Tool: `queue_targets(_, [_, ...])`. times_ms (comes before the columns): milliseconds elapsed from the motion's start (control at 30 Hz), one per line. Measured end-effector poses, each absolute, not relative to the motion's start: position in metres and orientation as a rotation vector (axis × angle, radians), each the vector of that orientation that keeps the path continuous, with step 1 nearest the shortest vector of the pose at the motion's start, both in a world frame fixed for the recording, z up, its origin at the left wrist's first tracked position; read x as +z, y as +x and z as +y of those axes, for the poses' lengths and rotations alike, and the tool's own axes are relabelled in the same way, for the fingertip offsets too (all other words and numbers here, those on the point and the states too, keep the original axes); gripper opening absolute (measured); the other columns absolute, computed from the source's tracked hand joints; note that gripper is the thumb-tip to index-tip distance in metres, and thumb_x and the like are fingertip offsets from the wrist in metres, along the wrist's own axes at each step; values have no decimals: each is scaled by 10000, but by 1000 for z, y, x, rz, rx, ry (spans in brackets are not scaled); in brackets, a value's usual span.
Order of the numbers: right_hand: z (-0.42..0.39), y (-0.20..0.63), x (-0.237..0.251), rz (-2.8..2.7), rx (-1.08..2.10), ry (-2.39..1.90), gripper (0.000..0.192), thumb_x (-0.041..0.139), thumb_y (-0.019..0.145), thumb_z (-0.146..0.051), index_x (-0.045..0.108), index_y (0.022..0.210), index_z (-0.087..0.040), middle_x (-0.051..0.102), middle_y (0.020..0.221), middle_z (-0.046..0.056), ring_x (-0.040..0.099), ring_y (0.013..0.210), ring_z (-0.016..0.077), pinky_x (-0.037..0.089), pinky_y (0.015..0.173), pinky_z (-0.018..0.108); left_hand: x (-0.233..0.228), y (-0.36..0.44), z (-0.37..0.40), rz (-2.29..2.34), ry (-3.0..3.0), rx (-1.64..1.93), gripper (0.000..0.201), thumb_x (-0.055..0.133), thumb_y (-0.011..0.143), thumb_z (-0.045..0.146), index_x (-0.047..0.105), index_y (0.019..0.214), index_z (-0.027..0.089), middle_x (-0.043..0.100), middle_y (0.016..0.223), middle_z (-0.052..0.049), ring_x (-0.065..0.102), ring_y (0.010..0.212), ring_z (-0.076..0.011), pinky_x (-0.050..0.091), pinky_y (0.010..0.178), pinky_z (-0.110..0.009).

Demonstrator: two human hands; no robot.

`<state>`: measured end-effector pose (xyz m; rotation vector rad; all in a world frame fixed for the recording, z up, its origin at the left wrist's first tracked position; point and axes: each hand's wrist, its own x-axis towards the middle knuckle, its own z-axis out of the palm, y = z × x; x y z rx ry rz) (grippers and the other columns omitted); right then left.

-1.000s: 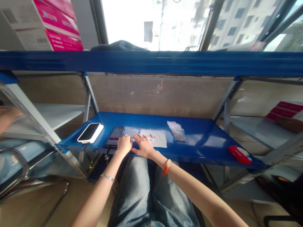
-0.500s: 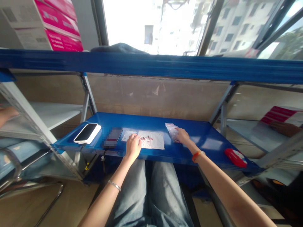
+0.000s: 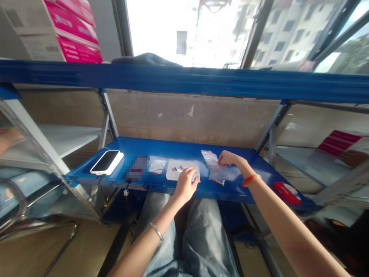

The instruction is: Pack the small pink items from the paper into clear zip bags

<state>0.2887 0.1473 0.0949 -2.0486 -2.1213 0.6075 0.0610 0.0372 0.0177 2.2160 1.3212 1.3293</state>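
On the blue shelf lies a white sheet (image 3: 173, 176) with several small dark and reddish pieces (image 3: 178, 169) on it. My left hand (image 3: 186, 185) is over the sheet's right front part, its thumb apart from loosely bent fingers. A row of small clear plastic bags (image 3: 210, 157) lies to the right of the sheet, with one bag (image 3: 217, 177) nearer the front edge. Beside these bags is my right hand (image 3: 230, 158), fingers curled together; whatever they may pinch is too small to tell. Another clear plastic bag (image 3: 157, 166) lies flat left of the sheet.
A white-cased device with a dark screen (image 3: 107, 162) and a blurred-out dark object (image 3: 138, 167) lie at the left of the shelf (image 3: 161, 145). A red item (image 3: 286, 193) sits at its right end. Other people's hands show at both sides. A blue beam (image 3: 184, 80) crosses above.
My left hand has moved right across the sheet, uncovering the left plastic bag. My right hand has shifted slightly right, and a bag now shows nearer the front edge.
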Motion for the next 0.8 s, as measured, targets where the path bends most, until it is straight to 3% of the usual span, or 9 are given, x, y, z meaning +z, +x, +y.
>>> queue_targets(267, [82,253,130,-2007,1469,-1330,261,731,614,-326,688,747,-107,655,618,46,606,568,138,493,557,242,57,75,17,1110,1802,1445,315,572,823,291,605,1100,144,646,1132,-115,584,1077,-220,448,945,-367])
queue_targets(600, [45,199,106,-1630,1675,-832,286,674,728,-387,644,804,-112,677,723,68,642,655,145,481,515,211,78,39,-4,851,1382,1353,394,616,791,317,592,1131,121,643,1157,-121,631,1007,-227,491,896,-342])
queue_targets(800, [31,187,102,-1597,1658,-878,290,710,689,-378,630,760,-108,655,646,54,637,626,154,479,483,215,77,19,-15,916,1352,1369,200,642,764,327,590,853,155,713,826,-46,676,795,-187,509,756,-294])
